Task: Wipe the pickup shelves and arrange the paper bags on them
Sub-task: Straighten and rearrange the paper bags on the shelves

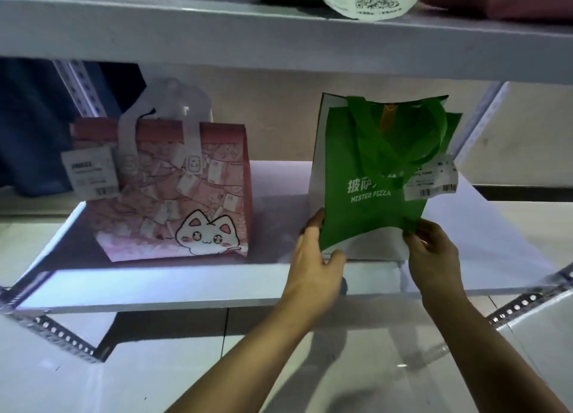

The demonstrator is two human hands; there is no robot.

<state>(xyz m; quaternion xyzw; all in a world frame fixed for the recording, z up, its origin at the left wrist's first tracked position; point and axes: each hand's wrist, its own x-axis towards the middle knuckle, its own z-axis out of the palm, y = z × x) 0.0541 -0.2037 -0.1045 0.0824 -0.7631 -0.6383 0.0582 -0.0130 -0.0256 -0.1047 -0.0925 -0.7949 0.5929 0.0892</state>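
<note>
The green bag (366,177) is pinched at its bottom corners by the left hand (313,257) and right hand (431,251), rising upright above both grips at the shelf (186,284) front edge, with the pink bag (173,195) left of them.

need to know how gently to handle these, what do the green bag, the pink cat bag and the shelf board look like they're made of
Green bag: looks like soft non-woven fabric, matte, with floppy strap handles and a creased base. Pink cat bag: seems stiffer, maybe coated paper or laminated fabric; it stands boxy with a folded top. Shelf board: smooth, pale, hard, probably painted metal or laminate.
</note>
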